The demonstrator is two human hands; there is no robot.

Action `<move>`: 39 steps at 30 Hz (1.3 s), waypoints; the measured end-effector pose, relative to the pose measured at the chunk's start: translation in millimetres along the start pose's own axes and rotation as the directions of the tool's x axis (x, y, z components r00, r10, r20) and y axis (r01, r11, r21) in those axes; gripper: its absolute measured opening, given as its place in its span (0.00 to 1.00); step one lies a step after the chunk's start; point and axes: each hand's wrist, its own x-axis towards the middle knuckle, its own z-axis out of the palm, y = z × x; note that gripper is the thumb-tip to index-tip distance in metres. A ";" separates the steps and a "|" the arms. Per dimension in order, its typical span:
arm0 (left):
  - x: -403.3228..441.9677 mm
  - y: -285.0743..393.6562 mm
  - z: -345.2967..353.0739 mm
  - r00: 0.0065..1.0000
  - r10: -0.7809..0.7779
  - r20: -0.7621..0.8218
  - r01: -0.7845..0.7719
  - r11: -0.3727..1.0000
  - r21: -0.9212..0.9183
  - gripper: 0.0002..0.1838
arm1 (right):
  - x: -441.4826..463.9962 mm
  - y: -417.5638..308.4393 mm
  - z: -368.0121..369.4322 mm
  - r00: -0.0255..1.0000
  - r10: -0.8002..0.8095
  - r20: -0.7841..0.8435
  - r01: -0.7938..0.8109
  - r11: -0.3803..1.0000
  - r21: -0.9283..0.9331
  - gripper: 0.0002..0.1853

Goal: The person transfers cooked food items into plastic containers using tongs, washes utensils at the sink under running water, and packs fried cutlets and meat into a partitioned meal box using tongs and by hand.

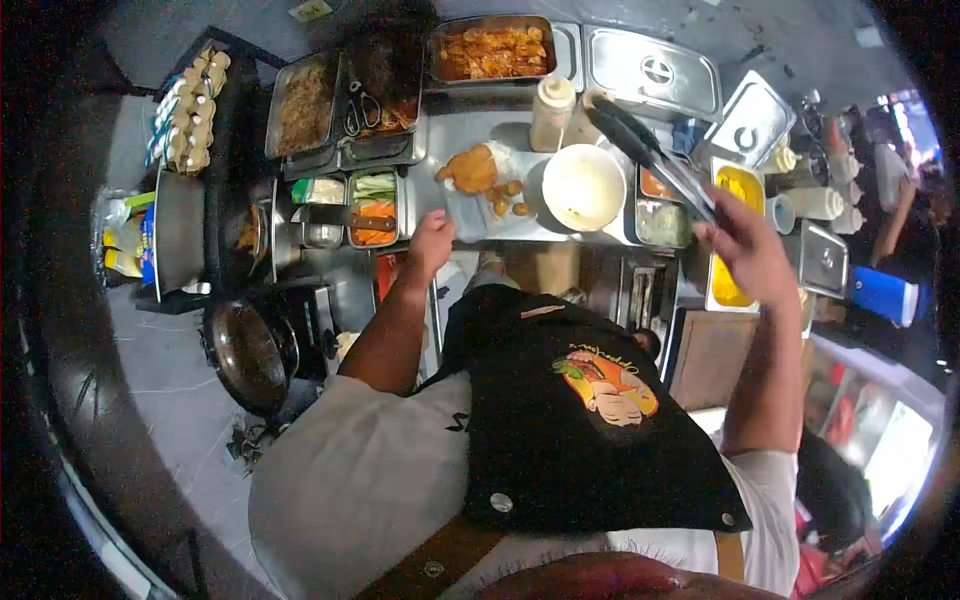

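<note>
My right hand (745, 245) grips a pair of metal tongs (655, 155) with dark tips, raised over the right side of the counter. The tips reach up and left, past the rim of a white bowl (585, 188). My left hand (433, 243) is closed at the counter's front edge, beside a clear plastic container (466, 214); whether its fingers pinch the plastic cannot be made out. A fried, breaded piece (472, 170) and several small brown balls (503, 200) lie at the clear container.
Behind the bowl stand squeeze bottles (552, 113). A pan of saucy meat (495, 50) and a steel lid (652, 72) sit at the back. Cut vegetables (375, 215) are at left, a yellow-filled pan (735, 270) at right. Egg trays (195, 115) and a wok (250, 355) stand far left.
</note>
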 end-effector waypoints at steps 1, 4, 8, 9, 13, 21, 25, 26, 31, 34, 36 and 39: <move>18.0 -6.5 1.2 0.998 0.049 0.028 -0.050 0.998 0.038 0.26 | 19.5 -22.0 -4.6 0.991 -0.123 -0.046 0.113 0.978 -0.176 0.28; 46.8 3.0 -2.0 0.989 0.146 0.036 -0.149 0.983 0.109 0.24 | 107.0 -64.3 -6.0 0.972 -0.234 0.003 0.228 0.946 -0.230 0.28; 65.5 29.3 -7.7 0.979 -0.088 0.182 0.081 0.996 0.047 0.15 | 230.0 -99.9 12.1 0.945 -0.319 0.077 0.291 0.706 -0.646 0.28; 60.8 37.8 -8.9 0.975 -0.072 0.209 0.096 0.990 -0.106 0.11 | 252.4 -115.6 19.2 0.976 -0.172 0.137 0.220 0.735 -0.642 0.30; 61.7 50.4 -0.9 0.947 -0.100 0.305 0.279 0.729 -0.626 0.11 | 331.6 -86.1 51.7 0.935 -0.256 0.245 0.354 0.639 -0.683 0.31; 47.8 70.2 -34.7 0.921 -0.056 0.385 0.310 0.701 -0.642 0.09 | 353.1 -106.0 75.7 0.945 -0.113 0.306 0.285 0.746 -0.603 0.31; 31.2 122.9 -63.5 0.937 0.084 0.340 0.167 0.747 -0.644 0.10 | 355.9 -99.7 76.4 0.935 -0.183 0.302 0.338 0.715 -0.612 0.27; 23.9 144.7 -74.5 0.932 0.095 0.349 0.180 0.713 -0.678 0.08 | 358.7 -92.8 75.5 0.933 -0.198 0.299 0.347 0.716 -0.606 0.26; 15.4 193.1 -106.2 0.981 0.093 0.168 0.091 0.548 -0.831 0.08 | 366.9 -74.6 63.6 0.910 -0.271 0.315 0.414 0.648 -0.639 0.24; 11.7 229.9 -137.4 0.996 0.002 0.089 0.079 0.447 -0.891 0.09 | 352.0 -105.0 51.6 0.950 -0.092 0.299 0.257 0.773 -0.580 0.25; 23.8 226.9 -150.8 1.000 -0.014 0.013 0.017 0.423 -0.906 0.09 | 347.8 -111.5 47.6 0.953 -0.023 0.303 0.190 0.824 -0.534 0.25; 38.3 234.8 -157.2 0.998 0.003 -0.060 -0.057 0.384 -0.922 0.11 | 359.8 -83.5 42.0 0.948 -0.183 0.262 0.289 0.840 -0.460 0.24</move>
